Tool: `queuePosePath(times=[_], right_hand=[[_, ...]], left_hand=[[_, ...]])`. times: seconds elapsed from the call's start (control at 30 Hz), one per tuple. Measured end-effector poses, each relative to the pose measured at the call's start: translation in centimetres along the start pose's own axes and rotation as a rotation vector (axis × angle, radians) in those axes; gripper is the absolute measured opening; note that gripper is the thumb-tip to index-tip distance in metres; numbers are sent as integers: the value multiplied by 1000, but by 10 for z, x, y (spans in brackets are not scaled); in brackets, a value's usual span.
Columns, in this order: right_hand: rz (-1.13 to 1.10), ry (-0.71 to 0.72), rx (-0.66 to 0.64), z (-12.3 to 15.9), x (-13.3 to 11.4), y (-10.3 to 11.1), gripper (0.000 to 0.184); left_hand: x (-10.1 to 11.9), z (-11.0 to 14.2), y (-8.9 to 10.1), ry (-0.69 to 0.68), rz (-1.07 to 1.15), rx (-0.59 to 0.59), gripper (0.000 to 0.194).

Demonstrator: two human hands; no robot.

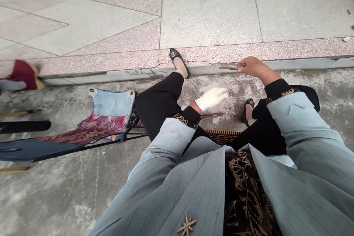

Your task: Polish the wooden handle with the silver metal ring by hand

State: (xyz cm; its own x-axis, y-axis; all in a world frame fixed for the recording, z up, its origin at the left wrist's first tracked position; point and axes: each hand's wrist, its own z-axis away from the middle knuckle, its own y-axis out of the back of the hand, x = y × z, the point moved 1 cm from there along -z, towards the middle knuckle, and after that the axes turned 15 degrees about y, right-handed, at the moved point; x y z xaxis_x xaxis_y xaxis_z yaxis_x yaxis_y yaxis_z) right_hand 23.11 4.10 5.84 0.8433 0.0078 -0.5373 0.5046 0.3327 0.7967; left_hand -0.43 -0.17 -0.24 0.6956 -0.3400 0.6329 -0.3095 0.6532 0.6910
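My left hand (pixel 211 98), in a white glove, hangs between my knees with its fingers stretched out flat above the concrete floor, holding nothing. Just under it a thin brown stick-like tool (pixel 212 115) lies on the floor. My right hand (pixel 254 66) is bare and closed round the end of a short grey-brown metal rod (pixel 228 66), holding it level over the raised step edge (pixel 304 63). I sit with my legs apart in black trousers and black flat shoes (pixel 177 59).
A low folding stool with patched blue and red floral fabric (pixel 107 118) stands at my left. Long dark and wooden handles (pixel 23 125) lie at the far left beside a red cloth item (pixel 23 73). A woven seat edge (pixel 222 135) shows under me. Terrazzo tiles stretch beyond the step.
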Motion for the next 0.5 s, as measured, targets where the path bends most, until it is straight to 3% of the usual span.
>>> queuePosePath(times=[0.13,0.27,0.37,0.5], right_hand=[[256,41,-184,-2,-6,-11,32],[308,95,-410,-1,-8,-21,22],[186,126,-673,3,-7,-29,16],[-132,252,-909,10,-14,-28,29]], left_hand=[[2,4,10,-13,-140,95,38],[-1,7,22,28,-174,168,38],[-2,8,33,89,-139,228,34],[-10,4,41,200,-42,274,29]])
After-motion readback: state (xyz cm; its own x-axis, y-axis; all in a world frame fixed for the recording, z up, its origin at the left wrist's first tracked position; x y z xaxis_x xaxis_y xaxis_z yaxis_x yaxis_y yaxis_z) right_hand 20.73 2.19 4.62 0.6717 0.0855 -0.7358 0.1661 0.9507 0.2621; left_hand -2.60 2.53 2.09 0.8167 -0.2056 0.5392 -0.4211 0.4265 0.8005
